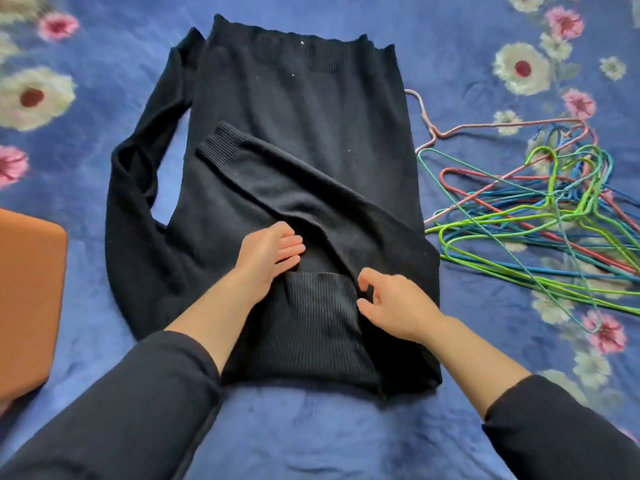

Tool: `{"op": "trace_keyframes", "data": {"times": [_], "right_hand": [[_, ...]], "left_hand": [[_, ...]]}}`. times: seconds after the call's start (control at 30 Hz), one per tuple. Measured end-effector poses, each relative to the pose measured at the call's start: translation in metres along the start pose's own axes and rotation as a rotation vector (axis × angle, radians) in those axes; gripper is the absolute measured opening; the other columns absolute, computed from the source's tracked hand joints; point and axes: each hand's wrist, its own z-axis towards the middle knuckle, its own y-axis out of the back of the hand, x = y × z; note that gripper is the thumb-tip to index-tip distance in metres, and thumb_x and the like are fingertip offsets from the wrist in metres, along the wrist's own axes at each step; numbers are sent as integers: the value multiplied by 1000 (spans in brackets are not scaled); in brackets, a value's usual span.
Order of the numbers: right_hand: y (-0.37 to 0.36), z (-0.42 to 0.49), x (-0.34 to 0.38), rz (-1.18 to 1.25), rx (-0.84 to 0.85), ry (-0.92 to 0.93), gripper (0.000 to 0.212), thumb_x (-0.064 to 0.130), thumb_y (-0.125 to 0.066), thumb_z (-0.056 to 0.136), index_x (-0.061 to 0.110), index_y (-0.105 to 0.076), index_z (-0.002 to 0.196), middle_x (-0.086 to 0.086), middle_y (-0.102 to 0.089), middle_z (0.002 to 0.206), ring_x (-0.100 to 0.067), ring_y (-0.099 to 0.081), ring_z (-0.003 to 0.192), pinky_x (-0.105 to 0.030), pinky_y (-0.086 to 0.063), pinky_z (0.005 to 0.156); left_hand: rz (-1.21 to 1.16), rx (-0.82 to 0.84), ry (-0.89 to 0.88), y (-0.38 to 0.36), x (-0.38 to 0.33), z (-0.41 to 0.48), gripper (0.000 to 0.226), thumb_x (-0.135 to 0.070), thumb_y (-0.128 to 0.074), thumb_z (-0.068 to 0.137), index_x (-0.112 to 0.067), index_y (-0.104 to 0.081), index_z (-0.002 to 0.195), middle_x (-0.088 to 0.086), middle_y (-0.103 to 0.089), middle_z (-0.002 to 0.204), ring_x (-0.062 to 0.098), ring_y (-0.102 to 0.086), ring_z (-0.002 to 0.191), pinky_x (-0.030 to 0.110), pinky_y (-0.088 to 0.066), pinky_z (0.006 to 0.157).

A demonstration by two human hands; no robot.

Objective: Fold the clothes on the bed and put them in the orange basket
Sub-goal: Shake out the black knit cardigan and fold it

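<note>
A black knit sweater (298, 140) lies flat across the middle of the frame on the blue flowered bed (294, 441), 1 sleeve folded diagonally over its body. The left hand (268, 256) presses flat on it, fingers together. The right hand (391, 306) rests beside the ribbed collar, fingers loosely curled, grip holding nothing.

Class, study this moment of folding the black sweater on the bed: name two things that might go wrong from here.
1. Only one sleeve is folded across the black sweater; the other sleeve lies spread out, so the fold may end up lopsided.
2. The wire hangers lie touching the sweater's edge and might snag the knit.
</note>
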Motion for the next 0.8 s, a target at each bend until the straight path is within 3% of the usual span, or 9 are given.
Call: {"op": "trace_keyframes", "data": {"times": [0.17,0.27,0.37,0.43,0.5,0.57,0.67,0.73,0.8], "right_hand": [[-14,2,18,174,-26,-36,3,19,-53,80,21,-51,77,6,-54,62,-20,-53,66,-39,-50,68],[-6,13,29,356,-280,-197,8,17,-50,82,17,-51,74,3,-55,63,-19,-49,62,-40,-47,64],[6,30,47,417,-412,-169,28,26,-56,85,30,-48,111,6,-53,81,-17,-51,71,-39,-49,75],[11,45,67,342,-259,-96,62,40,-54,90,47,-20,143,9,-48,99,-14,-52,85,-37,-46,85],[9,61,86,149,-110,-50,70,52,-44,94,54,4,146,4,-44,108,-20,-52,99,-39,-43,89],[5,79,103,-63,-29,-48,66,57,-32,96,55,13,144,-4,-41,112,-29,-53,104,-41,-42,87],[1,98,115,-210,37,-91,65,57,-25,98,53,22,142,-14,-39,125,-33,-52,103,-42,-43,86],[5,100,115,-216,89,-108,66,57,-24,98,52,25,141,-16,-37,129,-34,-52,105,-43,-43,89],[9,100,115,-201,138,-116,67,56,-24,99,52,27,141,-19,-34,133,-36,-54,106,-43,-43,91]], "left_hand": [[-54,-35,-97,-10,-46,39,34,-15,-64,90,-11,-52,121,7,-64,120,19,-66,96,28,-54,73],[76,-43,-235,-7,-62,41,30,-9,-60,89,-22,-56,115,0,-65,113,14,-63,96,32,-57,77],[519,-201,-453,23,-66,38,13,-15,-58,88,-21,-55,99,2,-65,95,18,-62,82,39,-56,82],[741,-327,-703,51,-72,36,19,-18,-57,89,-19,-57,107,2,-62,97,18,-57,86,31,-47,81],[864,-499,-905,80,-84,35,31,-21,-58,88,-16,-57,119,6,-55,113,22,-49,104,26,-36,85],[892,-704,-856,112,-100,40,43,-27,-60,86,-15,-51,127,9,-45,129,30,-38,120,34,-30,94],[803,-725,-450,154,-120,51,59,-36,-67,83,-16,-44,134,9,-44,137,31,-36,129,43,-30,101],[825,-655,-425,163,-127,53,36,-32,-68,81,-11,-60,109,8,-63,106,31,-54,108,35,-38,84],[779,-706,-536,167,-134,50,25,-27,-62,84,-8,-55,69,5,-51,64,28,-49,72,31,-27,61]]}}
